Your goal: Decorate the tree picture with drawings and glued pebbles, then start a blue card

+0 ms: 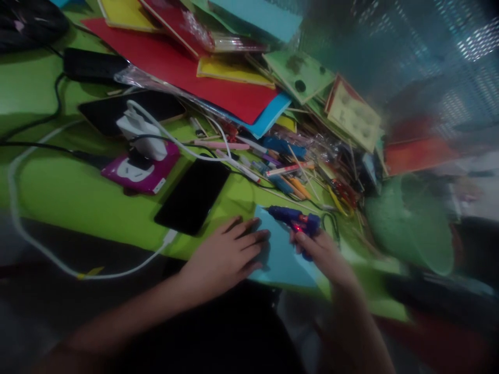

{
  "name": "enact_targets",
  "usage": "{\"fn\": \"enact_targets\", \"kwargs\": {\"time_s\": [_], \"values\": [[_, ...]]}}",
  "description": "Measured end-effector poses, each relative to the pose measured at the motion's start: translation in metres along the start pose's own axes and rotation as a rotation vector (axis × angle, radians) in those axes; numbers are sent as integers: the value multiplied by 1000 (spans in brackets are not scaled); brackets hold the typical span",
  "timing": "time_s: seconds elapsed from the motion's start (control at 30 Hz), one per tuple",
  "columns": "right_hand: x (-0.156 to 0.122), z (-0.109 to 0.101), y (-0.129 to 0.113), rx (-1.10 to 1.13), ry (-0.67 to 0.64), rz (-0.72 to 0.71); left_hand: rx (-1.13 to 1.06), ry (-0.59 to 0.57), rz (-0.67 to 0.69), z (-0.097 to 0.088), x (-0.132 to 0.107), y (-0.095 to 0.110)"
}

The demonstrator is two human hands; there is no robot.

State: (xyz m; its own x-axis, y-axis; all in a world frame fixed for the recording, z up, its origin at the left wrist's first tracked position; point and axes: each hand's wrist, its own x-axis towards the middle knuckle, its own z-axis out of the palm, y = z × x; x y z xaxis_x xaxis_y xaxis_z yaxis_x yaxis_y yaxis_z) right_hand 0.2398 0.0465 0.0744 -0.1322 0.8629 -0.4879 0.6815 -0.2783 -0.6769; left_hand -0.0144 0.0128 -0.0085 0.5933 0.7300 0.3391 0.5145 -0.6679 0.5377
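My left hand (228, 254) lies flat with fingers stretched out on the left edge of a light blue sheet of paper (283, 257) near the table's front edge. My right hand (323, 252) is closed round the grip of a blue hot glue gun (296, 221), whose small red light glows. The gun's nozzle points left over the top of the blue sheet. The whole view is blurred by motion.
A black phone (193, 195) lies left of the sheet on the green table (70, 192). A pink power strip (142, 169) with a white plug and cables sits further left. Pens, sticks and coloured card (218, 83) pile up behind. A green bowl-like shape (413, 226) stands right.
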Motion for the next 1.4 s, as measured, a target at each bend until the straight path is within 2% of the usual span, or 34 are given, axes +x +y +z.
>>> {"fn": "enact_targets", "kwargs": {"time_s": [0.27, 0.67, 0.93, 1.17, 1.4], "values": [[3, 4, 0, -15, -9, -39, 10, 10, 17, 0, 1, 0], [-5, -4, 7, -15, 33, 8, 18, -30, 14, -5, 2, 1], [-2, 1, 1, -5, 9, -23, 9, -23, 1, -5, 2, 1], [-6, -3, 4, -31, 27, -8, 25, -29, 10, -6, 3, 0], [0, 4, -1, -23, 14, -30, 22, -14, 24, -6, 3, 0]]}}
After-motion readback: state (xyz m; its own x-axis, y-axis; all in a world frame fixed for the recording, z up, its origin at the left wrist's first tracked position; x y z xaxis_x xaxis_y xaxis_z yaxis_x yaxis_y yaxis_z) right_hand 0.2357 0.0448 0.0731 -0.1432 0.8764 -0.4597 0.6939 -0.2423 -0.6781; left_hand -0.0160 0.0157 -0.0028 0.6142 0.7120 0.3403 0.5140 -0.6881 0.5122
